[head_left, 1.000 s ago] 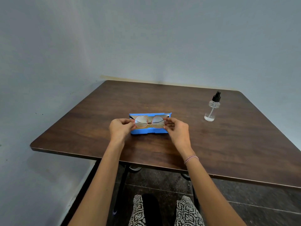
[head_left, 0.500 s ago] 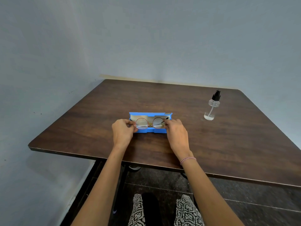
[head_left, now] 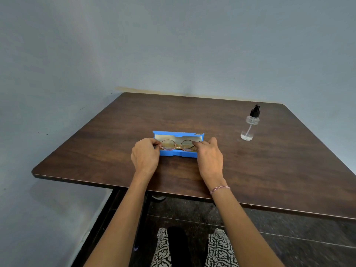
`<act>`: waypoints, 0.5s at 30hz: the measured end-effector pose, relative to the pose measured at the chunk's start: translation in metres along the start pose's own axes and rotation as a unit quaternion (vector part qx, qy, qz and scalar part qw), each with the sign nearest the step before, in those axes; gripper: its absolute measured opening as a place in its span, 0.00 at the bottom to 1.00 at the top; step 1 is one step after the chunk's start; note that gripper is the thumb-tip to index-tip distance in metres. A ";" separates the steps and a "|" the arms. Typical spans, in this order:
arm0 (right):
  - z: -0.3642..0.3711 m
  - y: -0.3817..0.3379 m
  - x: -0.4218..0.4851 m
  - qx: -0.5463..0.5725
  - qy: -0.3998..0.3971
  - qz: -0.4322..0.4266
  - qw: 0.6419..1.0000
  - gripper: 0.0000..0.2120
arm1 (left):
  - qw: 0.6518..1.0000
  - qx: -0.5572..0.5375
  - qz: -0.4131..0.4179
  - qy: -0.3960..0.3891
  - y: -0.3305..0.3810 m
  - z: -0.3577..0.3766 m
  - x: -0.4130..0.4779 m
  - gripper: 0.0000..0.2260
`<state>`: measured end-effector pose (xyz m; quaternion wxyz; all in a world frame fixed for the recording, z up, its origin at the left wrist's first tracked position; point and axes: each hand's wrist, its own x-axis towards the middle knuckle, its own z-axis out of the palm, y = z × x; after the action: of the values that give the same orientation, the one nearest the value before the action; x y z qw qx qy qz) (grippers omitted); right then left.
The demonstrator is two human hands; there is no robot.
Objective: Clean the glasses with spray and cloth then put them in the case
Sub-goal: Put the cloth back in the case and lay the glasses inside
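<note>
Two hands, left hand point(head_left: 144, 155) and right hand point(head_left: 209, 157), each pinch an end of the glasses point(head_left: 178, 145), keeping them level inside the open blue case point(head_left: 178, 153) on the table point(head_left: 269, 170).

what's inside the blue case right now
The round-rimmed glasses sit in the open blue glasses case, against its pale lining. The left hand and right hand pinch the frame's ends, covering both hinges. No cloth shows; the case floor beneath the lenses is unclear.
</note>
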<state>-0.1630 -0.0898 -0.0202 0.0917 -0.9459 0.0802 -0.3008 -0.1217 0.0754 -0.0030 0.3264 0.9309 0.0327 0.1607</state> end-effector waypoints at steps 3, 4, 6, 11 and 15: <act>0.000 0.000 0.000 0.008 -0.023 0.016 1.000 0.12 | 1.000 0.013 0.012 0.016 0.001 0.002 -0.001 0.06; 0.000 0.000 0.000 0.007 -0.030 0.021 0.999 0.12 | 1.000 0.008 0.011 0.020 0.001 0.003 -0.001 0.06; 0.000 0.000 0.000 0.007 -0.039 0.028 0.999 0.12 | 1.000 -0.008 0.006 0.028 0.001 0.005 -0.001 0.05; -0.003 -0.002 -0.002 0.017 -0.039 0.036 0.998 0.12 | 0.999 -0.015 0.008 0.049 0.003 0.009 -0.005 0.07; -0.003 -0.001 -0.001 0.029 -0.029 0.045 0.998 0.11 | 0.998 -0.016 0.005 0.054 0.003 0.010 -0.006 0.05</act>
<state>-0.1654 -0.0891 -0.0177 0.1350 -0.9465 0.1113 -0.2711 -0.1248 0.0661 -0.0099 0.3379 0.9158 0.0430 0.2130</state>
